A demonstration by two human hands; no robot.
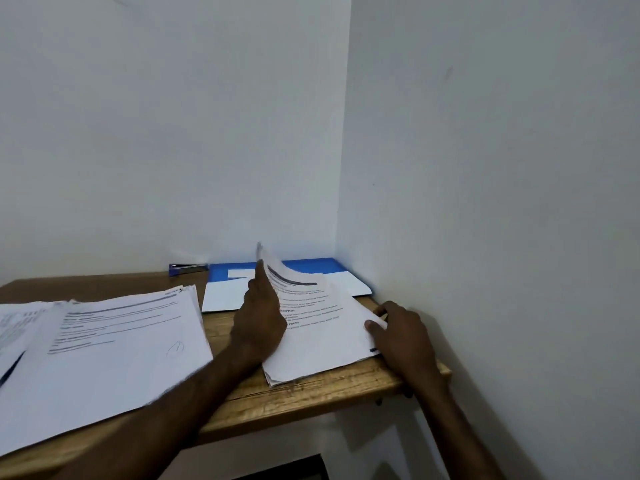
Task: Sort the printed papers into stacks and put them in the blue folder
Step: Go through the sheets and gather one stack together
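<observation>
corner desk [311, 389]: left hand [259, 317] lifts top sheets [294, 282], grip unclear; right hand [401, 337] pinches stack [322, 348] edge. keep pinned, peel one.

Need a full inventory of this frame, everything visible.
brown wooden table: 1, brown, in the wall corner
white walls: 2, white, behind and right
flat blue folder: 1, blue, table back right
white sheet: 1, white, on the folder
blue-purple stapler: 1, back edge, left of folder
large printed paper stack: 1, white, table left
small printed paper stack: 1, white, table right, top sheets lifted
left hand: 1, against the lifted sheets
right hand: 1, pinches small stack's right edge
</observation>
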